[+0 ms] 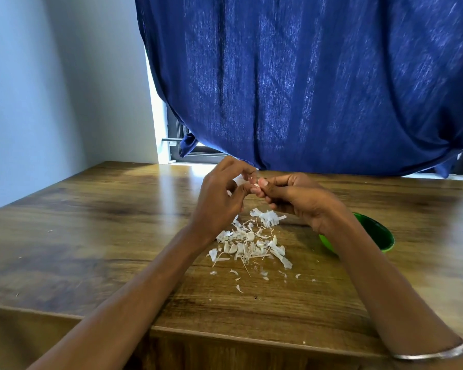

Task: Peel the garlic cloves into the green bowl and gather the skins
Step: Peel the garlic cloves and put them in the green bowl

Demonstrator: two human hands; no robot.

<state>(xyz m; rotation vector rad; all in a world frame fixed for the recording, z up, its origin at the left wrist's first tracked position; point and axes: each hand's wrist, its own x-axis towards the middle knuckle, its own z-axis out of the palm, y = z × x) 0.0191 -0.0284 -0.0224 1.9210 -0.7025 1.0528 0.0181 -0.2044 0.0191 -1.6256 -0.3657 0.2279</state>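
Note:
Both hands are raised above the wooden table point(91, 236), fingertips meeting. My right hand point(294, 198) pinches a small pale garlic clove point(256, 185) between thumb and fingers. My left hand point(219, 193) has its thumb and curled fingers at the clove's tip, where a bit of white skin shows. Below the hands lies a scattered pile of white garlic skins point(251, 241) with a few unpeeled cloves mixed in. The green bowl point(374, 233) stands on the table at the right, partly hidden behind my right forearm; its contents cannot be seen.
A dark blue curtain point(305, 76) hangs just behind the table's far edge, with a window frame point(177, 145) showing to its left. A pale wall stands at the left. The table's near edge runs across the bottom. A silver bangle point(433, 353) circles my right forearm.

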